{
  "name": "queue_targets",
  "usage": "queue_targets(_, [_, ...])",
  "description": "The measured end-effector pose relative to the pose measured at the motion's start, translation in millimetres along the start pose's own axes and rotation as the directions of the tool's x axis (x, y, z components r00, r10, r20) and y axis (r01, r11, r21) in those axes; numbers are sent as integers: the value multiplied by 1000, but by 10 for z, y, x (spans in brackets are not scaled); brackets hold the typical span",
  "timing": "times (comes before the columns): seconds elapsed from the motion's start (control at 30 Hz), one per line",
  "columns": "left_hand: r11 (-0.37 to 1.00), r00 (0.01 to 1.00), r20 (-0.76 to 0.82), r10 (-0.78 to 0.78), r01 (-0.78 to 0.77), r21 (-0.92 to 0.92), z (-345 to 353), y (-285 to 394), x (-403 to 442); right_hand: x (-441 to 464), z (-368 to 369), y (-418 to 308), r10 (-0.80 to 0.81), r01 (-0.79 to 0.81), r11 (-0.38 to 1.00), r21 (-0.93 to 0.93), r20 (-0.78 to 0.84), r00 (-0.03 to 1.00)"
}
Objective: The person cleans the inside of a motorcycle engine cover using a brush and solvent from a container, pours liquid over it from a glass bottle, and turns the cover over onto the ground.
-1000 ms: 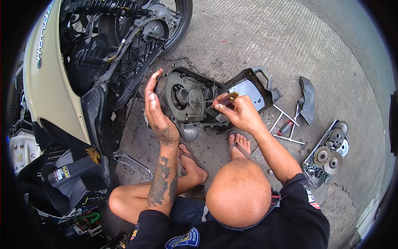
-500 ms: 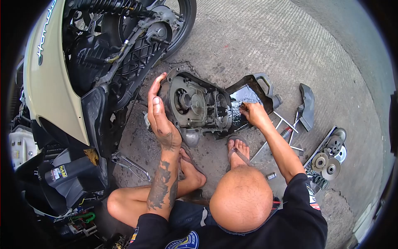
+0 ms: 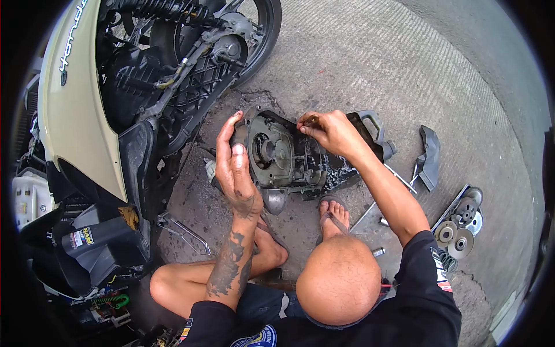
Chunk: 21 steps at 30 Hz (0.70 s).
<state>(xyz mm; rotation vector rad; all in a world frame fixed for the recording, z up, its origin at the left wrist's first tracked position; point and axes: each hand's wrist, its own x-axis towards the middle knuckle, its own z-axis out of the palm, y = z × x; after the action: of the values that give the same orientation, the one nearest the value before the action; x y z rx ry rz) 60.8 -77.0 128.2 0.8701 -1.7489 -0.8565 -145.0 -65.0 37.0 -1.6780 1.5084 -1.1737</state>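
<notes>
The work looks partway along, as a judgement; the metal casing (image 3: 272,156) lies apart from the motorcycle (image 3: 81,124), which stands at the left with its mechanical side open to view; the casing's right part is wet and shiny, with pale flecks of liquid, while its left part, with the round opening, looks duller and drier, so the wetting appears to cover only a portion and the rest seems left; the casing is at the middle of the scene on the concrete ground (image 3: 358,52), its right end against the cut-open jug (image 3: 374,124), whose dark, wet inside shows in part behind the right forearm; of the 2 hands, the left grip (image 3: 233,179) is spread, fingers and thumb nearly straight, its palm side set along the casing's left rim without closing round it; the right grip (image 3: 332,133) is pressed together, thumb and fingers pinching a brown tool (image 3: 314,121) at the far right side of the casing; most of that tool is hidden by the fingers, and whether its tip touches the metal I cannot tell; well apart at the right lie a tray (image 3: 451,207) with 2 pale metal discs (image 3: 461,243) among its parts and, at its near end, a coiled spring (image 3: 447,260); between the tray and the jug is a dark plastic piece (image 3: 428,159), also off and on the ground.
</notes>
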Motion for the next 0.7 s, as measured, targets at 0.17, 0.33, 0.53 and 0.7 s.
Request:
queue_targets(0.17, [999,1000,-2,-18,18,41,-7,-7,-5,-294,86,-147,58,-56,997,59,-44,997])
queue_targets(0.33, [997,997,-24,73,-74,-22,5,-143,-11,-842,408,-169,397,-163,859,486,-430,811])
queue_targets(0.53, [992,992,-27,125,-125,14,-13,-214,-10,-1089,525,-310,292,-69,871,487,-401,868])
queue_targets(0.7, [999,999,-39,-20,18,-50,-25,-113,-8,-881,364,-203,252,-84,931,356,-459,852])
